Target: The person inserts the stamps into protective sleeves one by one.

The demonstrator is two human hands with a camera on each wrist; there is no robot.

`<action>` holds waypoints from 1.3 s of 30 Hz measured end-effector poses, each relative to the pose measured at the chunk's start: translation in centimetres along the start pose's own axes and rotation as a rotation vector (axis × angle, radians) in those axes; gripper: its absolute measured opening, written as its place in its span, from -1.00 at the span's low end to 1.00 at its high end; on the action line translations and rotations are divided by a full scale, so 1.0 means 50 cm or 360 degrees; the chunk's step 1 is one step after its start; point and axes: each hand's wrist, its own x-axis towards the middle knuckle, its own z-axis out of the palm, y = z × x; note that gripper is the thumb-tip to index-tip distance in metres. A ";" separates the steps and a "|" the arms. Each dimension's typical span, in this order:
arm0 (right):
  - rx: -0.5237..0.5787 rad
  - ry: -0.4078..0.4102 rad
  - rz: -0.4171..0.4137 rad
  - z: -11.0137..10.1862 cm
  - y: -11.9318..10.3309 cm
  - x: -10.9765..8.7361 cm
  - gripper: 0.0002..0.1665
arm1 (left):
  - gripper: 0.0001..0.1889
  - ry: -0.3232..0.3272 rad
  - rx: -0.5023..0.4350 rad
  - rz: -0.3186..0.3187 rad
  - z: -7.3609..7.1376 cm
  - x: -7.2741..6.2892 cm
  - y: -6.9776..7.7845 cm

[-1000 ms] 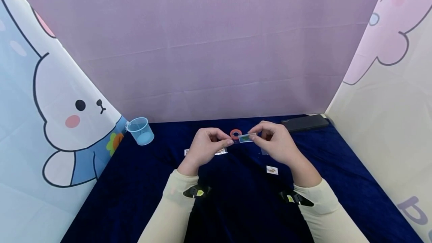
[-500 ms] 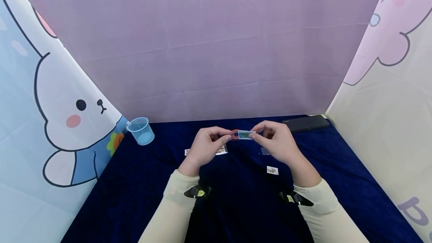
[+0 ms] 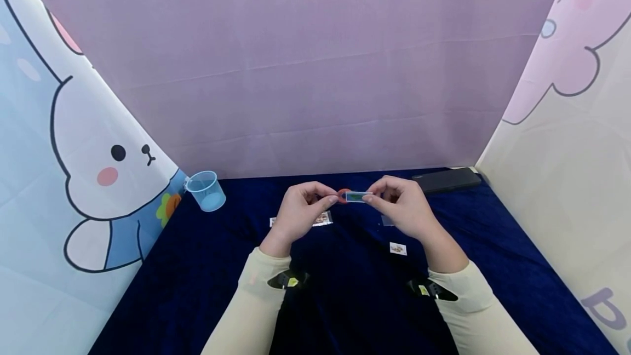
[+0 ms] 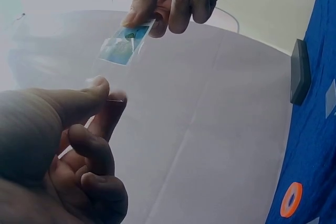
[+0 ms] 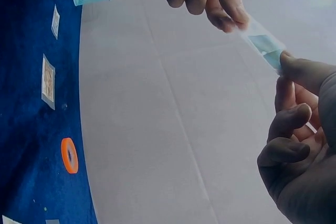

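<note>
Between my two hands stretches a small clear plastic sleeve [image 3: 355,196] with a blue-green stamp-like picture [image 4: 122,47] inside, raised above the table. My right hand [image 3: 401,204] pinches the picture end between thumb and forefinger. At the other end, the transparent part, the thumb and forefinger of my left hand [image 3: 302,210] pinch the film, as the right wrist view shows. The other fingers of both hands are curled beneath. An orange roll of tape [image 5: 64,153] lies on the table beyond, partly hidden by the sleeve and left fingers in the head view.
Dark blue cloth [image 3: 236,273] covers the table. A sleeved picture [image 3: 323,219] lies behind my left hand, and a small loose one [image 3: 397,248] near my right wrist. A light-blue cup [image 3: 207,196] stands back left; a flat black case [image 3: 446,179] lies back right.
The sleeve has shifted slightly left and up, now overlapping the tape roll, and its face has tilted. My left hand has risen a little; the right hand keeps its pinch.
</note>
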 end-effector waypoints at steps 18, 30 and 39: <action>-0.0023 0.0025 -0.0020 -0.005 -0.070 -0.006 -0.95 | -0.82 0.0027 -0.0073 0.0045 0.001 0.002 0.001; -0.0004 0.0006 0.0048 -0.008 0.006 0.002 -0.90 | -0.90 0.0091 -0.0088 -0.0002 0.002 0.003 0.009; -0.0028 -0.0049 0.0056 -0.008 0.005 0.001 -0.96 | -0.93 0.0108 -0.0104 0.0019 0.001 0.006 0.001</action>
